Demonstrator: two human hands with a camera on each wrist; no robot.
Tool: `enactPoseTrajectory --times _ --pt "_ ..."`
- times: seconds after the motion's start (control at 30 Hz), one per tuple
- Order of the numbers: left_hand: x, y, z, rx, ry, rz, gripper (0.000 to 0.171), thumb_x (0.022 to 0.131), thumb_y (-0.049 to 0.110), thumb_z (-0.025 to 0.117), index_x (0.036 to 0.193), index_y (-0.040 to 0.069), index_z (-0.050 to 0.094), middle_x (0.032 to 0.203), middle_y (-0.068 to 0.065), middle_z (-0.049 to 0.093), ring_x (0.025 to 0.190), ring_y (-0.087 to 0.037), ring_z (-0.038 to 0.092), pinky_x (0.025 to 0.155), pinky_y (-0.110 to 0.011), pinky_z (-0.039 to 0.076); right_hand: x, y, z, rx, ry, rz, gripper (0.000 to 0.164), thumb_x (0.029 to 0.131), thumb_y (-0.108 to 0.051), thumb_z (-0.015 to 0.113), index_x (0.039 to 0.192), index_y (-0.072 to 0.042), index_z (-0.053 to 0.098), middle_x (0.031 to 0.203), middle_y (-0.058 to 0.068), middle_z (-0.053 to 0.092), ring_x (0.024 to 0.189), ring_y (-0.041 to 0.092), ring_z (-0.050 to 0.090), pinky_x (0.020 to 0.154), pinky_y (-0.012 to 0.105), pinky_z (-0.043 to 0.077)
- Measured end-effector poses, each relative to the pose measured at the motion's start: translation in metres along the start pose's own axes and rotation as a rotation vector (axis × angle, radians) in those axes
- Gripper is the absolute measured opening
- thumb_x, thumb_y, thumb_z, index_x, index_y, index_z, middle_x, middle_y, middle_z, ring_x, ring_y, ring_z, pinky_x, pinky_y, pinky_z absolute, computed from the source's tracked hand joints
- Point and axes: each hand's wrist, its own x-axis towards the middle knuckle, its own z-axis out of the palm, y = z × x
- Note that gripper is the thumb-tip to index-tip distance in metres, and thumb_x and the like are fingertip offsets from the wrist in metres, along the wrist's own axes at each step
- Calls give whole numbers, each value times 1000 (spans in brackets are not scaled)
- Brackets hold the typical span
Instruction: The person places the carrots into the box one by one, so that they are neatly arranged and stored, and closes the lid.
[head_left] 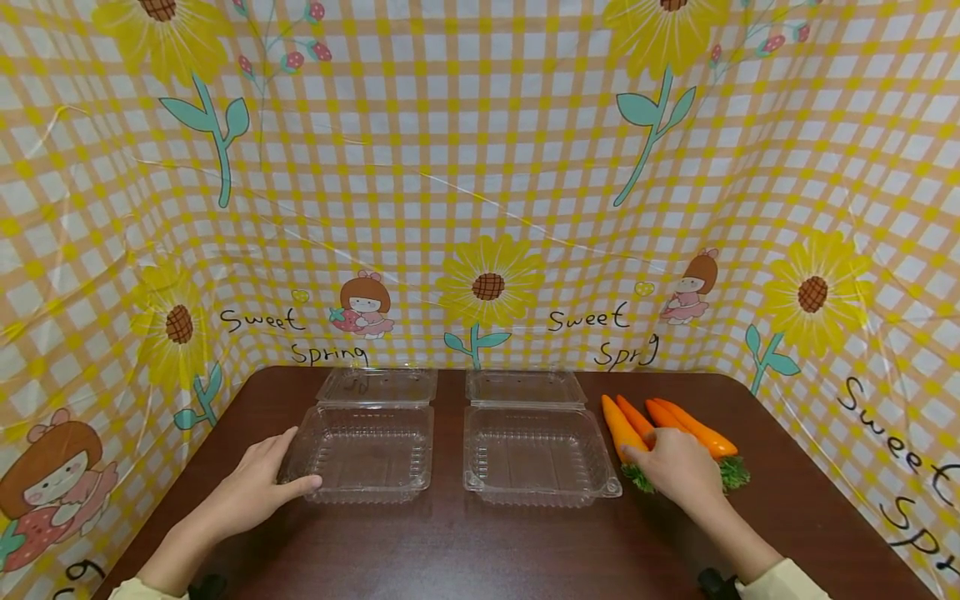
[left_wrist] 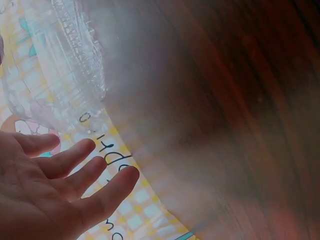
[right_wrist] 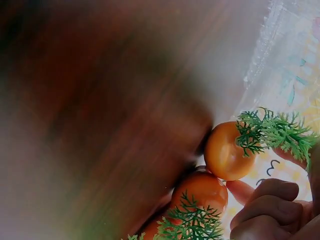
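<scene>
My left hand (head_left: 251, 479) rests at the left side of a clear plastic clamshell box (head_left: 371, 483), its fingers extended and thumb over the front-left rim. In the left wrist view the fingers (left_wrist: 75, 187) are spread, with nothing in the palm. On the right, my right hand (head_left: 681, 467) pinches the leftmost carrot (head_left: 617, 425) between thumb and fingers, near its leafy end. The right wrist view shows that carrot's round end (right_wrist: 227, 155) with green leaves (right_wrist: 280, 132), beside a second carrot (right_wrist: 202, 192). My hand hides parts of the other carrots.
A second clear clamshell box (head_left: 536, 483) stands open between the left box and the carrots. Both lids lie back toward the checked cloth (head_left: 420, 167) that hangs behind and beside the dark wooden table (head_left: 450, 550). More carrots (head_left: 697, 429) lie right of my right hand.
</scene>
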Motion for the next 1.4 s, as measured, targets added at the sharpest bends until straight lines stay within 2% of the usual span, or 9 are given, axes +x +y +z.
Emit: enactPoseTrajectory --times 0.17,0.4,0.6,0.83,1.0,1.1,1.27,1.4 --pt "0 -1 0 -3 -40 -30 104 92 64 60 157 -6 21 156 -35 30 143 -56 20 103 -76 29 2 -1 -2 -33 -12 21 36 88 -46 71 78 -11 68 75 9 64 60 22 55 50 36 38" --pt "-2 -1 1 21 -36 -33 101 92 65 59 160 1 20 155 -33 32 143 -54 23 96 -76 36 3 0 -3 -68 -34 39 42 87 -47 71 65 -12 60 67 7 58 57 23 54 49 38 39" --pt "-2 0 -1 44 -47 -20 98 93 62 60 161 5 20 152 -32 36 141 -55 28 91 -74 41 5 0 -3 -95 -65 33 45 85 -51 71 64 -12 62 72 12 64 58 24 56 49 39 41" --pt "-2 1 -2 42 -69 -31 98 93 62 60 161 5 19 153 -33 36 141 -57 26 93 -75 39 8 0 -4 -117 -103 32 49 85 -56 70 68 -11 65 83 20 68 64 26 60 51 42 44" --pt "-2 2 -2 38 -72 -33 97 93 62 60 162 6 19 153 -33 36 142 -56 26 93 -75 39 5 -1 -3 -108 -99 18 45 86 -49 68 62 -12 59 68 13 62 56 24 54 47 37 39" --pt "-2 3 -3 39 -71 -31 97 93 62 60 161 6 19 152 -33 37 142 -56 26 94 -74 39 3 -2 -2 -92 -109 26 43 85 -46 67 58 -13 55 58 4 50 51 22 48 46 34 35" --pt "-1 3 -3 51 -74 -32 98 92 64 60 161 6 20 153 -32 36 142 -56 26 95 -74 38 3 -2 -5 -75 -104 37 39 83 -42 66 58 -13 56 57 3 49 49 20 46 46 32 33" --pt "0 2 -4 63 -78 -43 100 92 65 60 162 7 20 153 -32 35 142 -56 26 93 -74 39 3 -3 -10 -43 -76 12 40 83 -42 67 57 -13 56 54 0 47 46 18 44 45 30 32"
